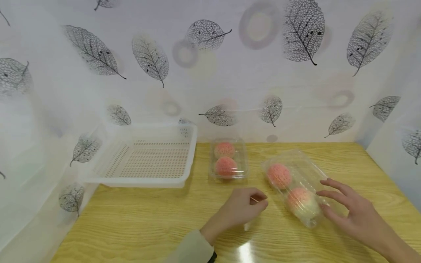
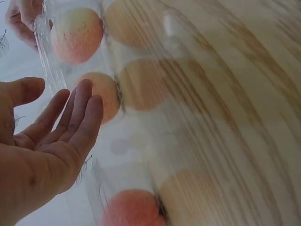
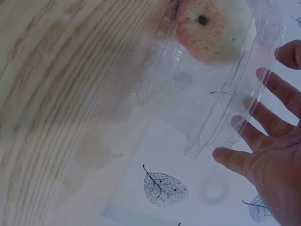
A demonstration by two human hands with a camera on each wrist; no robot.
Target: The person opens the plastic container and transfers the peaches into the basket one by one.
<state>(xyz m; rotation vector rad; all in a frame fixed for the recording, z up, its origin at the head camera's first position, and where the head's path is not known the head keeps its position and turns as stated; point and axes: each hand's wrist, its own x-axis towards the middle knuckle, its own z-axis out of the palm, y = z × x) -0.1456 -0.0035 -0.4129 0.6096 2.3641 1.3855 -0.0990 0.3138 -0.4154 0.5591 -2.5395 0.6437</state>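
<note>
A clear plastic box [image 1: 296, 164] with two pink and cream peaches stands at the right of the table; one is a pink peach [image 1: 279, 176], the nearer a paler peach [image 1: 303, 202]. My right hand [image 1: 352, 212] is at the box's right side, fingers spread, fingertips at its rim [image 3: 240, 89]. Whether the lid is fully fastened cannot be told. My left hand [image 1: 241, 208] hovers left of this box, holding nothing, its fingers [image 2: 75, 113] loosely bent. A second clear box [image 1: 241, 155] with two pink peaches stands behind the left hand.
A white perforated plastic basket [image 1: 189, 160] stands at the back left of the wooden table [image 1: 148, 219]. Pale sheeting [image 1: 197, 84] with a leaf print hangs close behind the table and along its sides.
</note>
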